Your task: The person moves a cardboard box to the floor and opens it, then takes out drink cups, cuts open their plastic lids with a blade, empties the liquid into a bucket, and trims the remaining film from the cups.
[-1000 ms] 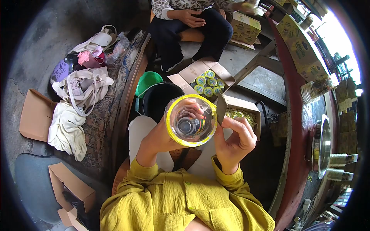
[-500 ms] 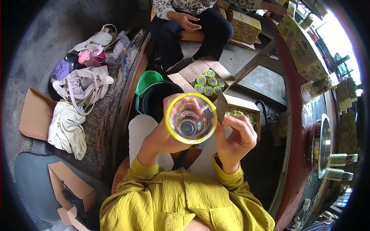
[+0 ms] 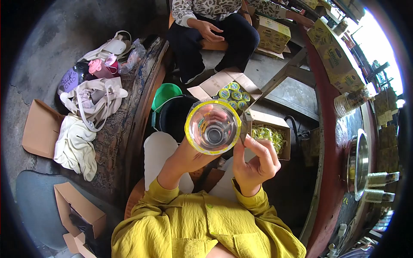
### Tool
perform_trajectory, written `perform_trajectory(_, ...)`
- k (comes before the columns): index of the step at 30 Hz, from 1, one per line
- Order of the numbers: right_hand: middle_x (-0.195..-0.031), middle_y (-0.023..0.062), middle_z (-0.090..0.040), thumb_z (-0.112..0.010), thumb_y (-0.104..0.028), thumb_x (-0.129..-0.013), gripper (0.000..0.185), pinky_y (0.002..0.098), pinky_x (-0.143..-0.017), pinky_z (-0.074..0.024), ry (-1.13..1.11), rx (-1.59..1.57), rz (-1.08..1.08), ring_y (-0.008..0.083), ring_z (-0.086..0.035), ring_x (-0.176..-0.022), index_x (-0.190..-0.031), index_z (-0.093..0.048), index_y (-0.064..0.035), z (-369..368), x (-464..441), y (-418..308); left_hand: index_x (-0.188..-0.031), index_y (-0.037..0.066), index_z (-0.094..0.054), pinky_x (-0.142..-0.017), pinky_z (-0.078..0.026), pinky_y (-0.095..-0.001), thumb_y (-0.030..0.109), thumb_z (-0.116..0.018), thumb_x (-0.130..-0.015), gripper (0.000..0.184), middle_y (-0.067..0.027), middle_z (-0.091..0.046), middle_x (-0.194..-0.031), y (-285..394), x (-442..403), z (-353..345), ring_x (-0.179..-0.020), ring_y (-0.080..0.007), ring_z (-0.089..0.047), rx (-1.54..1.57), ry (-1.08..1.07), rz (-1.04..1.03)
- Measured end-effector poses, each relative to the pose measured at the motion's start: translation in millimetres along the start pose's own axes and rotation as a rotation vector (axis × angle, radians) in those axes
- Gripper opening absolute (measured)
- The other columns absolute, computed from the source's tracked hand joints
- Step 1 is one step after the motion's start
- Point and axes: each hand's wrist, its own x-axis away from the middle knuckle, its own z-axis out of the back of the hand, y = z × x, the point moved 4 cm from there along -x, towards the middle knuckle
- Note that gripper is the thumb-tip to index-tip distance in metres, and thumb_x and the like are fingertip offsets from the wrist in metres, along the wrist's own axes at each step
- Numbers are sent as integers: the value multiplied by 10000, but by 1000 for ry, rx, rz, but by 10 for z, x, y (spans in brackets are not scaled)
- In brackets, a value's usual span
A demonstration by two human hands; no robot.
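Observation:
My left hand (image 3: 190,155) is wrapped round a clear plastic cup (image 3: 214,133) with a yellow rim, its mouth turned up towards me. Through the clear wall the fingers show on the far side. Between thumb and fingers, my right hand (image 3: 259,165) pinches a thin, flat metal blade (image 3: 245,123) at the right side of the cup's rim. Whether the blade touches the rim I cannot tell. Beyond the cup stands an open carton (image 3: 205,91) of several cups with yellow-and-green lids. A smaller box (image 3: 280,124) holds crumpled yellow-and-clear scraps.
A black bucket (image 3: 170,118) and a green bucket (image 3: 165,92) stand left of the cup. Opposite sits a person (image 3: 208,30). Along the right, a red-edged counter (image 3: 329,172) carries stacked clear cups (image 3: 352,101) and a metal basin (image 3: 363,163). Bags (image 3: 92,96) lie on the left.
My right hand has moved slightly left and down, bringing the blade closer against the cup's right side. The cup is turned a little, and the opposite person's arm at the right has shifted.

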Motion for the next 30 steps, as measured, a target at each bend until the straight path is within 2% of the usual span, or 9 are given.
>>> perform_trajectory(2,-581,72,-556,-685,92,-569,240,212,-424,-382,7,18,-3,140,-513,-457,-771,-646,-32,10,0,1,-1286,36,-249,-916,-365,-314,27,-711,-670,770,-112,-438,-1150,-53,21,-15,-1074,-206,-457,63,0,9)
perform_trajectory(4,-583,74,-559,-685,93,-568,244,211,-431,-384,16,33,-3,140,-517,-464,-774,-647,-32,25,-25,-3,-1279,35,-257,-911,-367,-309,30,-720,-662,771,-108,-446,-1136,-115,43,-7,-1063,-201,-462,125,-54,107)
perform_trajectory(7,-587,77,-561,-683,96,-567,247,209,-441,-383,-13,-51,-36,138,-519,-471,-777,-648,-29,36,-65,17,-1258,31,-290,-909,-367,-303,66,-736,-655,751,-105,-457,-1118,-71,45,-3,-1054,-196,-468,101,-55,155)
perform_trajectory(13,-595,75,-567,-686,94,-571,242,200,-441,-370,-38,-85,-58,122,-514,-479,-784,-652,-16,60,-85,46,-1210,17,-356,-891,-381,-298,126,-749,-652,691,-94,-466,-1111,-76,56,12,-1039,-192,-477,90,-103,172)
perform_trajectory(22,-617,77,-587,-695,89,-565,245,194,-458,-381,-17,-110,-80,113,-534,-507,-784,-650,-12,68,-78,37,-1187,23,-383,-872,-391,-287,119,-746,-649,656,-82,-461,-1111,-37,15,19,-1006,-168,-487,171,-148,206)
perform_trajectory(30,-636,83,-601,-697,84,-570,231,195,-473,-394,5,-124,-95,120,-547,-522,-775,-640,-7,75,-31,43,-1244,48,-298,-879,-386,-296,80,-746,-643,750,-95,-462,-1095,-98,57,-14,-1015,-175,-482,214,-129,185)
